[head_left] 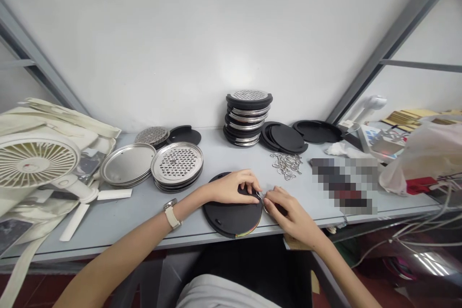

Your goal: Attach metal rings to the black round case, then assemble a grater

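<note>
On the table before me lies a round black plastic disc [231,219] with a coloured strip along part of its near right edge. My left hand [233,187] rests over its upper part, thumb and fingers closed at the right edge on a small metal wire loop [259,195]. Just beside it, my right hand [283,207] pinches the same shiny wire piece; its far end is hidden by the fingers. Behind my right hand is a loose pile of similar wire loops [287,165].
A stack of round metal graters [176,162] stands left, beside plain metal discs [128,163]. Farther back rises a tall stack of black holders with graters [248,118]. Black holders [283,137] lie right of it. A white fan [36,161] is far left, a plastic bag [415,154] far right.
</note>
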`<state>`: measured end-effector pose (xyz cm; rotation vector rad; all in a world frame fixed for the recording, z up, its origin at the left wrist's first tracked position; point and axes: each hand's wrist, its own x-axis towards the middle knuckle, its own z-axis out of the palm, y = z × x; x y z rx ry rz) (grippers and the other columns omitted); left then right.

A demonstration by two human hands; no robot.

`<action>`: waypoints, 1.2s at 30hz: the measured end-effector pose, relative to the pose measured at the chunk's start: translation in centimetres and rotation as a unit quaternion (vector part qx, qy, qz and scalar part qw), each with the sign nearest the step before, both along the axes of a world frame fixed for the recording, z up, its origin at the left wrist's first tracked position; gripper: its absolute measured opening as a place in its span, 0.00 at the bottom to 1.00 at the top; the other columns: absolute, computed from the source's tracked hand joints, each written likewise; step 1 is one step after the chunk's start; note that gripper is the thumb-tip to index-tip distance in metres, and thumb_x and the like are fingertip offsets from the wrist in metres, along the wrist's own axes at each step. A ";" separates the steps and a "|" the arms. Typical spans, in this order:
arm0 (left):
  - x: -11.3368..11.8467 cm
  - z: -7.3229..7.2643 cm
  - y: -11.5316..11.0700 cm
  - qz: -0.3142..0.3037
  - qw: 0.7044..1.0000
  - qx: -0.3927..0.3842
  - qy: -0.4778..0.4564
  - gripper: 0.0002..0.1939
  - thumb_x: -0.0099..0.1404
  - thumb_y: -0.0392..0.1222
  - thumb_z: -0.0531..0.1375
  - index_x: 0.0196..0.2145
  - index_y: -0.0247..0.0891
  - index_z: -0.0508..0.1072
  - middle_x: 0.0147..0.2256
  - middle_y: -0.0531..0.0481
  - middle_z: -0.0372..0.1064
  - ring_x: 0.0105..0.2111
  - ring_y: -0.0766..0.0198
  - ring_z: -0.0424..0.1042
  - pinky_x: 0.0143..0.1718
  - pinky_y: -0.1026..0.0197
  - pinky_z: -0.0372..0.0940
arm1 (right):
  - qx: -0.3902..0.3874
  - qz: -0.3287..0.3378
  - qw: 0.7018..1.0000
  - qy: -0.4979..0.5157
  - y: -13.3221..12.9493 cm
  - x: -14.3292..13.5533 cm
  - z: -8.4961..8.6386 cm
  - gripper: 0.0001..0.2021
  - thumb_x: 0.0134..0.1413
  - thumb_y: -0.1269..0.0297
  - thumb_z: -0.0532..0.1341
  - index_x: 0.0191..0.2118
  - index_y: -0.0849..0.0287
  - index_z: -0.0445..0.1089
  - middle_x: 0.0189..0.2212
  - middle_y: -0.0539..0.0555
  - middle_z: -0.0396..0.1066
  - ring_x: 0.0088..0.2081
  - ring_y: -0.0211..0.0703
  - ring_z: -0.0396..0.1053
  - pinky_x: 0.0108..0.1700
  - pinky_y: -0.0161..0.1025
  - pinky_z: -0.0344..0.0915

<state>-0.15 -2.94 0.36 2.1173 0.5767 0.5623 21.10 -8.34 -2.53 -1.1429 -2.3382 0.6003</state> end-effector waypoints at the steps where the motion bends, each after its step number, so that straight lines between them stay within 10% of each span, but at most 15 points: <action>1: 0.0 0.0 0.0 0.000 1.000 -0.001 -0.001 0.11 0.57 0.38 0.63 0.39 0.35 0.71 0.40 0.47 0.64 0.35 0.68 0.67 0.40 0.62 0.64 | 0.001 0.001 1.000 0.000 0.0 0.0 0.1 0.16 0.66 0.65 0.46 0.25 0.57 0.52 0.22 0.49 0.56 0.30 0.42 0.55 0.36 0.41 0.55; 36: 0.0 0.1 -0.3 0.016 0.999 0.035 0.022 0.11 0.57 0.40 0.62 0.39 0.37 0.71 0.40 0.48 0.64 0.35 0.68 0.67 0.40 0.62 0.64 | 0.006 -0.025 1.000 0.014 -0.1 -0.3 0.1 0.14 0.65 0.63 0.48 0.28 0.57 0.60 0.25 0.50 0.61 0.32 0.43 0.60 0.36 0.41 0.59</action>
